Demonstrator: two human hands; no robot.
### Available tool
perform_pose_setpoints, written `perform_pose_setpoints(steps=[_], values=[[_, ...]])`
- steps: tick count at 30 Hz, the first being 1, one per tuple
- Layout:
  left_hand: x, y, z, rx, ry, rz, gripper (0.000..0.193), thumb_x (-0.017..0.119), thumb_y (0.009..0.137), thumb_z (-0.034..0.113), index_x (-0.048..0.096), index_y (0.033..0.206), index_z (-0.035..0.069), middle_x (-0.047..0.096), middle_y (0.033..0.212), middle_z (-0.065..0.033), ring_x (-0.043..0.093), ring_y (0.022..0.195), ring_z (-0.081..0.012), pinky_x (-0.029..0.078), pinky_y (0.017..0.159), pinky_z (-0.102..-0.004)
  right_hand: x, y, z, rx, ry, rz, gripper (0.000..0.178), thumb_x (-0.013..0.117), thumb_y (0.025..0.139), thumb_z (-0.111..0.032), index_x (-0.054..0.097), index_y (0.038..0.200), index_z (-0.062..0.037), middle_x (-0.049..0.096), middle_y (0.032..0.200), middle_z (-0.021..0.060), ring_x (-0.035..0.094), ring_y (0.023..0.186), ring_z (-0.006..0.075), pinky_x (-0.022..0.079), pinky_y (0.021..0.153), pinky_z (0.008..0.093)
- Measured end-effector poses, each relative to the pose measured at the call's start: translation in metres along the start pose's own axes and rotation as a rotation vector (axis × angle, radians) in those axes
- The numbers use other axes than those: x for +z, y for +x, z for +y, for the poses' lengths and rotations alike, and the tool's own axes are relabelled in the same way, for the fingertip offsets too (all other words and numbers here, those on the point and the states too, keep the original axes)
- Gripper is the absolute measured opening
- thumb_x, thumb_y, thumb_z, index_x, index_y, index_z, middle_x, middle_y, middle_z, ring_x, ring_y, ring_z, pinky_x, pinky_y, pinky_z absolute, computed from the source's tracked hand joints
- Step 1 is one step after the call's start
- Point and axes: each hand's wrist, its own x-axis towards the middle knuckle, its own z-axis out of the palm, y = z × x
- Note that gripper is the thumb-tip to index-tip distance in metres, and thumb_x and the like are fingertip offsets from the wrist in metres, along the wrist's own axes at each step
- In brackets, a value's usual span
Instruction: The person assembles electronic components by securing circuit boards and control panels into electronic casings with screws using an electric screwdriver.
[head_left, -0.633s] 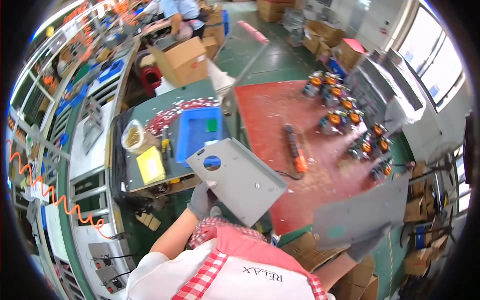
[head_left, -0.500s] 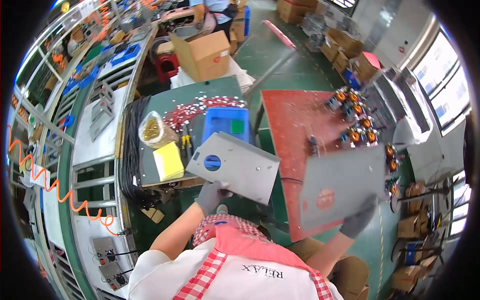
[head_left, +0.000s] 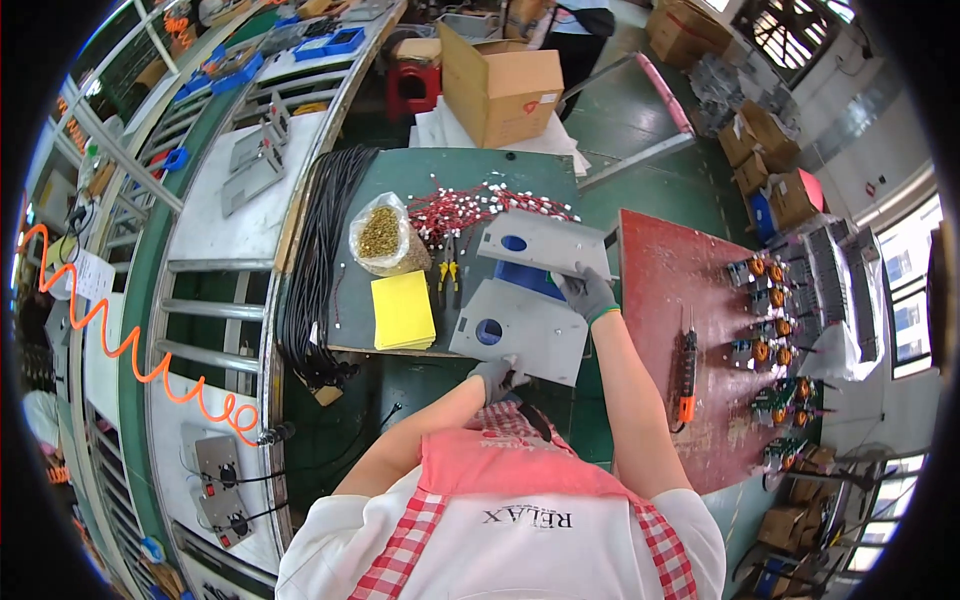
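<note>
Grey gloves cover both hands. My left hand [head_left: 497, 379] grips the near edge of a flat grey metal panel [head_left: 540, 345] with a round hole, tilted over the green table's front edge. My right hand [head_left: 588, 293] holds the right end of a second grey panel [head_left: 555, 243], which also has a round hole. That panel hangs just beyond the first, over a blue bin [head_left: 528, 279] that is mostly hidden by both panels. Left of the panels lie yellow-handled pliers [head_left: 448, 272] and a stack of yellow sheets [head_left: 403, 312].
A bag of brass-coloured small parts [head_left: 382, 236], red wires with white connectors [head_left: 470, 208] and black cables [head_left: 318, 255] lie on the green table [head_left: 400, 178]. The red table [head_left: 650, 300] holds a black-and-orange tool [head_left: 687, 372] and several coil boards [head_left: 765, 352]. A roller conveyor [head_left: 212, 310] runs left.
My right hand has swung its panel leftward from above the red table to above the blue bin, beside the other panel. The view has shifted; the left hand still holds its panel.
</note>
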Motion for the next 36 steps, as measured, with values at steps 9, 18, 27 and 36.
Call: perform_pose_setpoints(steps=[9, 18, 27, 36], values=[[-0.054, -0.075, 0.075, 0.608, 0.728, 0.138, 0.026, 0.062, 0.084, 0.027, 0.059, 0.095, 0.004, 0.065, 0.082, -0.012, 0.063, 0.065, -0.0199, 0.051, 0.057, -0.0323, -0.005, -0.028, 0.016, -0.752, -1.639, -0.018, 0.022, 0.07, 0.072, -0.021, 0.063, 0.089, -0.0081, 0.064, 0.089, 0.0079, 0.062, 0.082, 0.0232, 0.051, 0.07, 0.036], [-0.064, -0.074, 0.11, 0.52, 1.805, 1.07, 0.088, 0.078, 0.066, 0.035, 0.031, 0.141, 0.022, 0.024, 0.148, -0.0106, 0.029, 0.133, -0.0354, 0.03, 0.103, -0.0493, -0.018, 0.035, 0.023, -0.985, -1.942, -0.324, 0.023, 0.073, 0.067, -0.026, 0.064, 0.079, -0.0091, 0.058, 0.088, 0.0093, 0.053, 0.09, 0.0319, 0.045, 0.077, 0.041], [-0.084, -0.044, 0.09, 0.641, 1.669, 0.971, 0.067, 0.074, 0.071, 0.028, 0.045, 0.131, 0.019, 0.034, 0.143, -0.0102, 0.037, 0.128, -0.0363, 0.037, 0.1, -0.0458, -0.006, 0.035, 0.016, -0.965, -2.097, -0.273, 0.032, 0.075, 0.065, -0.036, 0.059, 0.069, -0.008, 0.055, 0.082, 0.0077, 0.051, 0.086, 0.0301, 0.044, 0.071, 0.0427], [-0.07, -0.046, 0.092, 0.473, 1.773, 0.978, 0.067, 0.073, 0.071, 0.027, 0.045, 0.13, 0.013, 0.034, 0.143, -0.0139, 0.039, 0.125, -0.0407, 0.041, 0.098, -0.0447, -0.008, 0.037, 0.016, -0.992, -2.073, -0.326, 0.032, 0.072, 0.067, -0.038, 0.061, 0.072, -0.0079, 0.057, 0.082, 0.0082, 0.052, 0.086, 0.0299, 0.045, 0.072, 0.0429]])
